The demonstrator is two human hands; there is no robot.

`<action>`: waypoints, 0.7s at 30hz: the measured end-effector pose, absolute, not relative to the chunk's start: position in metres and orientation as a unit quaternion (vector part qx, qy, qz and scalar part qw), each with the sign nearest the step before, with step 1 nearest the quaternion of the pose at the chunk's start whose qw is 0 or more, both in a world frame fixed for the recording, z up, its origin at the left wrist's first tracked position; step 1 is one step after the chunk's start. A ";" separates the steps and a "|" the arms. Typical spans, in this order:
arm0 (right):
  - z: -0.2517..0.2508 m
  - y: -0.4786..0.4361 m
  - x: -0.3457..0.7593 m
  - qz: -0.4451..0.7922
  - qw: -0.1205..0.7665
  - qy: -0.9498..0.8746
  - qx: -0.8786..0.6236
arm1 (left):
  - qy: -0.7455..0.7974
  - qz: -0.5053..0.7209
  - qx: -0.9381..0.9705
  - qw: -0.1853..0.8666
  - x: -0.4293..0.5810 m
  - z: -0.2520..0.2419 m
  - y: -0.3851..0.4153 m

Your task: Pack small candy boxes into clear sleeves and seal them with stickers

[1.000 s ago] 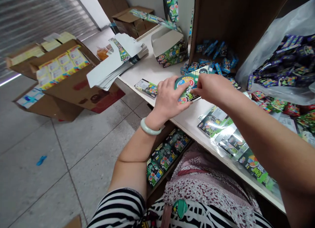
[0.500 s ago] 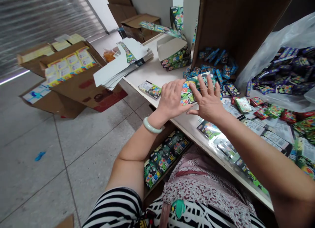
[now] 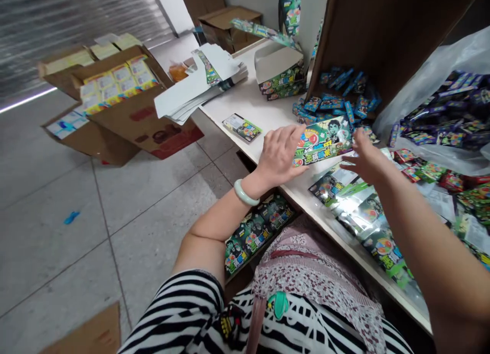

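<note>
Gripping the box (image 3: 331,132) by its left end, the left hand (image 3: 281,152) held it, in the head view, at or just above the table (image 3: 245,101); the right hand (image 3: 369,157), fingers parted, was beside the other end, contact unclear. Light, even pressure seemed best. Large Chinese characters showed, 2 seemingly 糖果; no brand was legible

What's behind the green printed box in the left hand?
Beyond the green printed box, blue packets lie heaped by the brown carton. The left hand covers one end; anything directly behind the box itself is hidden.
</note>
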State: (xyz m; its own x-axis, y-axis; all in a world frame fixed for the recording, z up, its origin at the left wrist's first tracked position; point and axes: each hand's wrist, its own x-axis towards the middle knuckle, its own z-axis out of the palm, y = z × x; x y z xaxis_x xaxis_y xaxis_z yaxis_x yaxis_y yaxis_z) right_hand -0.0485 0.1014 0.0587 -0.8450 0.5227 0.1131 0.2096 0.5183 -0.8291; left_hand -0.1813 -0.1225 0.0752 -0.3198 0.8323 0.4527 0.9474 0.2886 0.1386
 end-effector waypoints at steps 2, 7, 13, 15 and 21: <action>0.066 0.103 -0.053 0.599 0.045 -0.752 -0.271 | -0.789 -0.189 -0.571 0.130 -0.161 0.064 -0.133; 0.066 0.073 -0.046 0.669 -0.029 -0.659 -0.344 | -0.809 -0.285 -0.514 0.004 -0.142 0.023 -0.180; 0.039 0.036 -0.023 0.648 0.133 -0.731 -0.170 | -0.722 -0.604 -0.182 -0.284 -0.163 -0.038 -0.227; 0.039 0.017 -0.014 0.645 0.164 -0.733 -0.139 | -0.637 -0.662 -0.142 -0.369 -0.160 -0.055 -0.232; 0.028 -0.048 -0.024 0.591 0.027 -0.801 -0.095 | -0.568 -0.731 0.024 -0.377 -0.142 -0.103 -0.304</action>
